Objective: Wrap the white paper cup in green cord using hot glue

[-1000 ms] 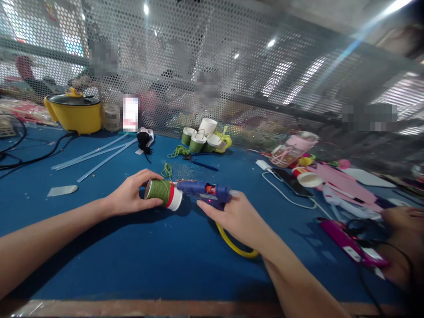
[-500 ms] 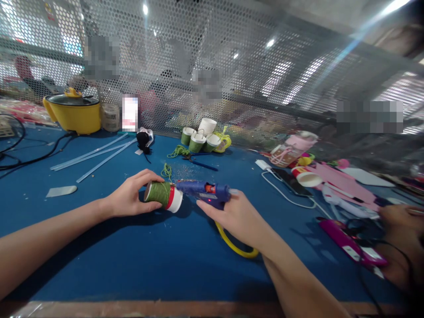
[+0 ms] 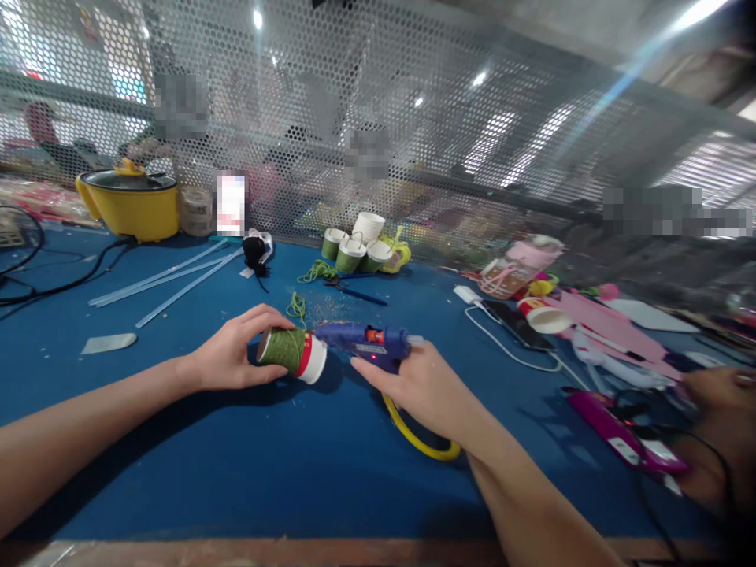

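Note:
My left hand (image 3: 233, 358) is closed around a paper cup wrapped in green cord (image 3: 290, 352), held on its side just above the blue table (image 3: 236, 465). A red band and white rim show at the cup's right end. My right hand (image 3: 413, 386) grips a blue hot glue gun (image 3: 366, 344), whose nozzle points left and touches the cup near its red band. A yellow cable (image 3: 419, 437) curls from the gun onto the table.
Several green-wrapped cups (image 3: 354, 248) and green cord (image 3: 316, 272) stand at the back by the mesh wall. Clear glue sticks (image 3: 171, 279) lie left, near a yellow pot (image 3: 130, 205). Pink items, a phone (image 3: 516, 321) and another person's hand (image 3: 717, 390) fill the right.
Almost nothing has moved. My left hand has turned the cup very slightly while the glue gun's nozzle stays against it.

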`<state>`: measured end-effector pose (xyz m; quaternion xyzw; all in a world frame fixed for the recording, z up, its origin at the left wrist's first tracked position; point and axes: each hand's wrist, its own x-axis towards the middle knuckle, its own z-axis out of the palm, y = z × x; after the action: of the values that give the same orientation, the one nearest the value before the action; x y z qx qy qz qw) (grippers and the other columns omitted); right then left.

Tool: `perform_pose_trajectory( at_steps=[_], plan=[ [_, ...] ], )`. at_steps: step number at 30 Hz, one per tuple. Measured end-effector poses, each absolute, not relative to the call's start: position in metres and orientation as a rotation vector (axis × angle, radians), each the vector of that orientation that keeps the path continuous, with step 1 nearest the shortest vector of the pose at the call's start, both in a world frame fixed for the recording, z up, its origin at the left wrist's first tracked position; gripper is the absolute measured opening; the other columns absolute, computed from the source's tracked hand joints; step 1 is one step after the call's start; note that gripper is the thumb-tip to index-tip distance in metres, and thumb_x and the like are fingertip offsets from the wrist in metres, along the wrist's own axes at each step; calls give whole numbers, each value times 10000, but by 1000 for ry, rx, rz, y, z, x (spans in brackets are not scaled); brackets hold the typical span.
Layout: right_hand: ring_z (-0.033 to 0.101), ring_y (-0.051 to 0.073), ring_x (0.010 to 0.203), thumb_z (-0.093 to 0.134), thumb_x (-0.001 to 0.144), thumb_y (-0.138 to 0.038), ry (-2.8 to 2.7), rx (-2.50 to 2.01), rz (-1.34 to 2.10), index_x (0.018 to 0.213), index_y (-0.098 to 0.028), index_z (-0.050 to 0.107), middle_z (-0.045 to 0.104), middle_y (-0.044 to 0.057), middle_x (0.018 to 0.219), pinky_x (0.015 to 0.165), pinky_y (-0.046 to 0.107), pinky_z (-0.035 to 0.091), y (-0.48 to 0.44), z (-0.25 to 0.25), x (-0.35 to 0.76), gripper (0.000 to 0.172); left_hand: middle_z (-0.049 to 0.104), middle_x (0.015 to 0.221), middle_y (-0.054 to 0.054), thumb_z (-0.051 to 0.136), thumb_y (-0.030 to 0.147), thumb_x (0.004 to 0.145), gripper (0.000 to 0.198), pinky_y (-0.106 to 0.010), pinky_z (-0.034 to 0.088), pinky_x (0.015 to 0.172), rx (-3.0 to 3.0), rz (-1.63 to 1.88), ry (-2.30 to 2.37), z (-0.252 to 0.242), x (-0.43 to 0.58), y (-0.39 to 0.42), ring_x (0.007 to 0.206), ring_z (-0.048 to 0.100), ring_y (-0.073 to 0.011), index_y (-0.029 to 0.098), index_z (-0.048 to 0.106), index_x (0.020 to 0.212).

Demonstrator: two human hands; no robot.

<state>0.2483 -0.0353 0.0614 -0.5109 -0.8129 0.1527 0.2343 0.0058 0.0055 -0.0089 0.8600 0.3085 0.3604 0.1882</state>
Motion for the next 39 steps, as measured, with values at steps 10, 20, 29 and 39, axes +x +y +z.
perform_pose_trajectory(
  at_steps=[10,20,29,39],
  plan=[
    [556,137,548,567,760,-239,-2186,-1439,468,683,-191,635,653,-21,623,586,243,490,-39,62,247,113,563,1057,-96,671,276,705,427,-354,468,848,2423,1015,882,-9,6,6,973,555,-231,169,511,1086],
    [566,138,567,563,776,-239,-2221,-1411,478,768,-184,660,656,-21,636,593,239,486,-44,59,250,112,578,1033,-80,668,290,698,413,-340,486,808,2395,1003,943,-8,6,6,932,570,-221,174,521,1066],
    [566,147,599,566,781,-276,-2219,-1455,534,705,-175,621,651,-8,643,573,238,473,-45,57,251,137,567,1017,-78,660,303,710,399,-337,514,770,2274,998,983,-10,7,8,903,585,-210,172,525,1062],
    [600,148,650,564,789,-269,-2229,-1453,586,781,-186,648,688,-9,723,606,228,485,-48,57,250,118,582,1008,-72,666,333,708,406,-367,518,773,2235,989,1056,-13,6,10,887,592,-212,173,535,1057]
  ],
)
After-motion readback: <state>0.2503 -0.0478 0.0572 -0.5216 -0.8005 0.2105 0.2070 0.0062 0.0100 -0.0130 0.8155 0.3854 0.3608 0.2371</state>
